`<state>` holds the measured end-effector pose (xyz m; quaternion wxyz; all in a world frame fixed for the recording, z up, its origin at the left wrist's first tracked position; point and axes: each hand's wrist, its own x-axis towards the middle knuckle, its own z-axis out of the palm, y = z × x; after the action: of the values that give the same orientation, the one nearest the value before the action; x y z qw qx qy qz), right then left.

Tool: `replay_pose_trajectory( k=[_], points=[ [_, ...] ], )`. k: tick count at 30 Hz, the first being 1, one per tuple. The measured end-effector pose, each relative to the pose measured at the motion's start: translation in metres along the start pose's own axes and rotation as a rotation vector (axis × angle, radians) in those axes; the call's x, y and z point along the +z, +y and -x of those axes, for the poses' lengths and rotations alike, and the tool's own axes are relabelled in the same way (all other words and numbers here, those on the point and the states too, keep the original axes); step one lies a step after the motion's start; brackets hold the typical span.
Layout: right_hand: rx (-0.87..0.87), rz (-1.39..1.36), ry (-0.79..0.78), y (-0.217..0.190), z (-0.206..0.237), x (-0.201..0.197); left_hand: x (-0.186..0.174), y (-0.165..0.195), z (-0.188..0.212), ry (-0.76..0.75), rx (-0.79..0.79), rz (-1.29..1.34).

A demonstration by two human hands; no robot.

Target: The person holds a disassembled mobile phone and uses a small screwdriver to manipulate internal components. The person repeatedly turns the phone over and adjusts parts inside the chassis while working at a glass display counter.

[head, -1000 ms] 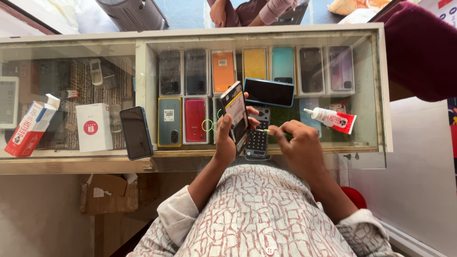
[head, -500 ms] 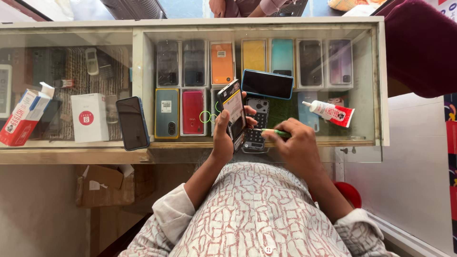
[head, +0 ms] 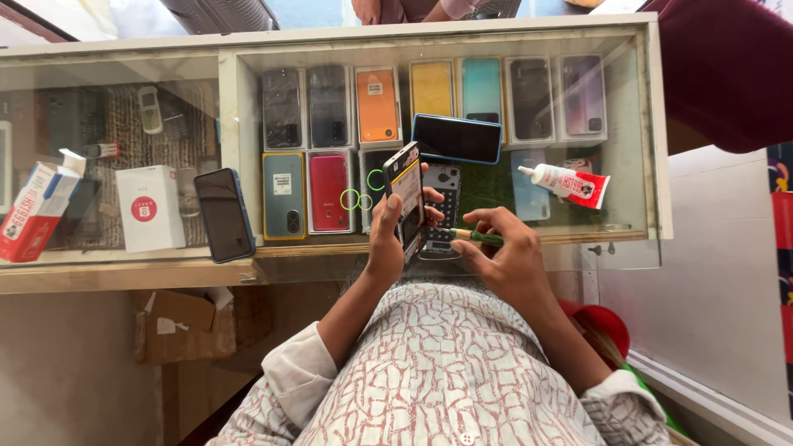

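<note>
item: left hand (head: 387,239). fingers closed around a small dark phone (head: 406,194), held on edge and tilted upright above the glass counter (head: 165,268), thumb side toward the wearer.

item: right hand (head: 505,252). fingers pinched shut on a thin green-handled tool (head: 477,238), probably a small screwdriver or brush; its tip points left toward the held phone and sits just beside it.

item: opened phone part (head: 442,211), dark, with a grid of key holes, lying flat on the glass directly beneath and between both hands.

item: blue-edged smartphone (head: 457,138), face up, lying on the glass just beyond the hands.

item: glue tube (head: 566,183), white with red label, nozzle pointing left, on the glass to the right of the hands.

item: black smartphone (head: 223,215), face up, near the counter's front edge, well left of the hands.

item: white box (head: 149,206) and red-and-white carton (head: 33,211), at the left of the counter top.

item: rows of phone cases (head: 376,107), various colours, inside the display under the glass.

step in hand, by judgement: fine work on the held phone's edge or back with the tool. the next move would call for a steady left grip and a small, precise placing of the tool tip; whether the tip already touches the phone cannot be told.
</note>
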<state>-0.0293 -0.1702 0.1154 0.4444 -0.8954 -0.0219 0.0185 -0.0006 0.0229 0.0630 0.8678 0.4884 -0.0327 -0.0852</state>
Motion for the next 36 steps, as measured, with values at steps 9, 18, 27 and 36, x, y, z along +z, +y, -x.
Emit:
replay_pose_trajectory(
  k=[9, 18, 27, 36],
  points=[
    [0.333, -0.365, -0.163, 0.042, -0.009, 0.001, -0.005, 0.004, -0.004, -0.021, 0.016, 0.089],
    [0.111, -0.047, 0.012, 0.098, -0.041, 0.058, -0.026, 0.015, -0.004, 0.002, -0.09, 0.54],
    [-0.125, 0.165, 0.035, 0.079, -0.064, 0.071, -0.034, 0.04, 0.012, -0.057, -0.152, 0.853],
    [-0.333, 0.33, -0.017, 0.091, -0.071, 0.074, -0.032, 0.045, 0.0, -0.027, -0.197, 0.848]
  ],
)
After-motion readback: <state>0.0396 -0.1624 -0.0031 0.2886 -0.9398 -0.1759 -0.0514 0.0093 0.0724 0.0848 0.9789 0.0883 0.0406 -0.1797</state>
